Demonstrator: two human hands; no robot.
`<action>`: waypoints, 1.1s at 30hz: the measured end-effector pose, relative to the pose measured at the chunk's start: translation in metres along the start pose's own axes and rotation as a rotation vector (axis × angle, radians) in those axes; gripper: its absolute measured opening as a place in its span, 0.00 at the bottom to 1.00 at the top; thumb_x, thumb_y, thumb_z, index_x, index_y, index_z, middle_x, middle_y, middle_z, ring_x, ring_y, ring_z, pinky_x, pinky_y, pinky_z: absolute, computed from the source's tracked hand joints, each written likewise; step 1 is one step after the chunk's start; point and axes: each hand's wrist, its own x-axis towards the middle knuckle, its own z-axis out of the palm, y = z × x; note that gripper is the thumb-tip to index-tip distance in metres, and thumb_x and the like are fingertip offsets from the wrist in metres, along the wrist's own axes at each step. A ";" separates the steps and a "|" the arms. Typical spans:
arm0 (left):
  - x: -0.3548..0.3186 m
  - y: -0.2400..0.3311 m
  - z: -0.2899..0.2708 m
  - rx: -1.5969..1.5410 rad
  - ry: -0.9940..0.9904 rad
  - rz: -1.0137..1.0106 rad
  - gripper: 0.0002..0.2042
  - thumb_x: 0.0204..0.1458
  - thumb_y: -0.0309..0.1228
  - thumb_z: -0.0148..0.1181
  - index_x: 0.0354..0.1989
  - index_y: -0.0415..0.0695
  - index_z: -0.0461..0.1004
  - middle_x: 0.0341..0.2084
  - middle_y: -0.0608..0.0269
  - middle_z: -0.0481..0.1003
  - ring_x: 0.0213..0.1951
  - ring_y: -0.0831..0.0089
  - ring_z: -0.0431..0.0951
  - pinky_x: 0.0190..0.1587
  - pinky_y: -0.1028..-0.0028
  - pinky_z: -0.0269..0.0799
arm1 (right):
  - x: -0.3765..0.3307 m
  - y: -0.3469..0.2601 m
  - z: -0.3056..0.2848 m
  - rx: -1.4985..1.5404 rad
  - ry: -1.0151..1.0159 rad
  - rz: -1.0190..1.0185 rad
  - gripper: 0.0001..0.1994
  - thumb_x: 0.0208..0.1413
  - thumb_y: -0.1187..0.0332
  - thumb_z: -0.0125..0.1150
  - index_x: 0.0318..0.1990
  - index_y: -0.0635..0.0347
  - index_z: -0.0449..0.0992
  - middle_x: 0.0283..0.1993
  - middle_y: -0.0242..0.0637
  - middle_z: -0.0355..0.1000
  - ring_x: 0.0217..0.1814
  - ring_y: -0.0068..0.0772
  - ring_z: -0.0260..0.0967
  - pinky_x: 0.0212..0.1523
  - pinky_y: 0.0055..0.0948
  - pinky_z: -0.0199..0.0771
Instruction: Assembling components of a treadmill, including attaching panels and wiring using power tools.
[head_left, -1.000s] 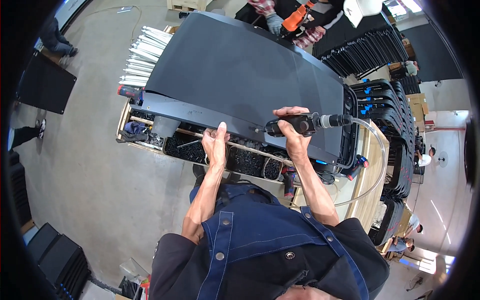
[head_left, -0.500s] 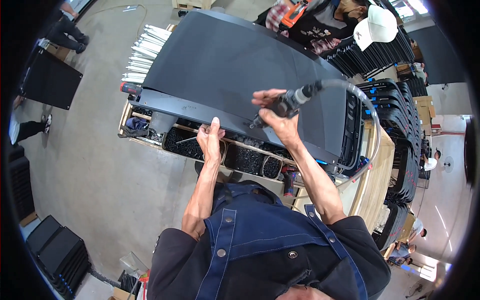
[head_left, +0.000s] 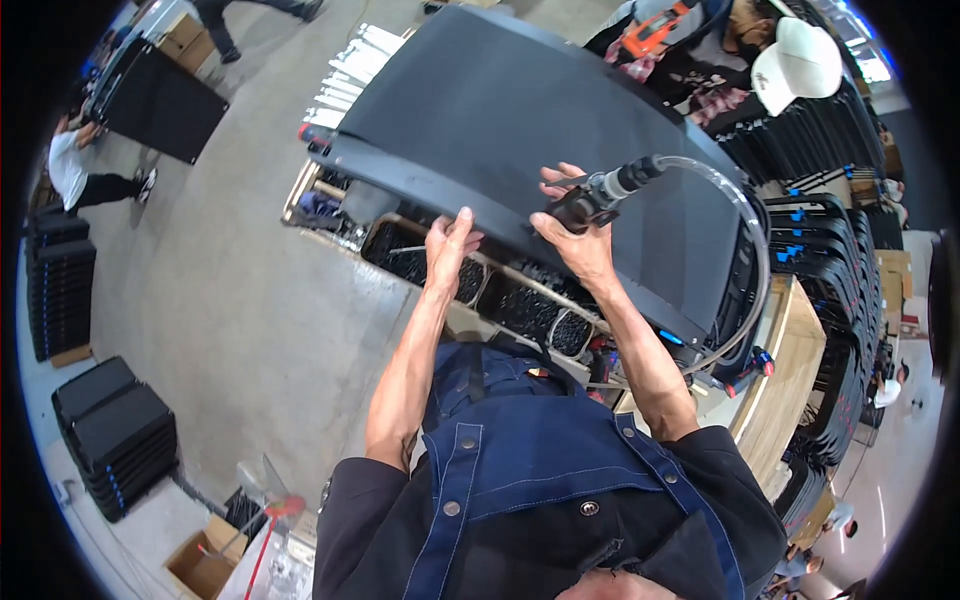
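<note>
A large dark grey panel (head_left: 500, 110) lies across the work stand, with a lip along its near edge. My left hand (head_left: 448, 252) is closed at this edge, thumb up and fingers curled; anything between them is hidden. Farther right, my right hand (head_left: 583, 252) wraps a black and silver air screwdriver (head_left: 580, 208) above the panel. Its clear hose (head_left: 745, 210) loops out to the right and back toward me. Below the edge, black bins (head_left: 520, 310) hold many small dark parts.
White tubes (head_left: 350, 75) stick out beyond the panel's left end. A co-worker in a white cap (head_left: 797, 65) stands across it, beside an orange tool (head_left: 655, 28). Black frames (head_left: 820, 240) are stacked at right, near a wooden crate (head_left: 785, 370). Dark panels (head_left: 115, 430) are piled at lower left.
The whole view has shifted, so the panel sits farther right in it. My right hand still holds the air screwdriver, now turned slightly. At left, a person with a dark panel shows more fully.
</note>
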 end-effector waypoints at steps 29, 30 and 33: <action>0.012 -0.023 -0.168 0.449 -0.380 -0.522 0.20 0.54 0.20 0.44 0.57 0.41 0.68 0.41 0.52 0.73 0.34 0.65 0.83 0.22 0.73 0.76 | -0.105 0.269 0.142 -1.046 -0.630 0.527 0.11 0.59 0.64 0.60 0.43 0.61 0.74 0.44 0.52 0.76 0.42 0.55 0.79 0.41 0.50 0.81; -0.001 -0.030 -0.172 0.389 -0.329 -0.531 0.19 0.54 0.20 0.42 0.55 0.37 0.67 0.42 0.52 0.73 0.33 0.68 0.83 0.19 0.77 0.74 | -0.106 0.265 0.143 -1.030 -0.636 0.539 0.11 0.59 0.65 0.60 0.44 0.61 0.74 0.45 0.52 0.76 0.43 0.55 0.79 0.43 0.50 0.81; -0.026 -0.042 -0.177 0.238 -0.272 -0.533 0.16 0.53 0.19 0.40 0.51 0.35 0.66 0.46 0.50 0.71 0.31 0.68 0.82 0.18 0.76 0.72 | -0.111 0.266 0.144 -1.082 -0.710 0.511 0.12 0.58 0.69 0.59 0.47 0.62 0.75 0.47 0.52 0.76 0.45 0.54 0.79 0.47 0.49 0.80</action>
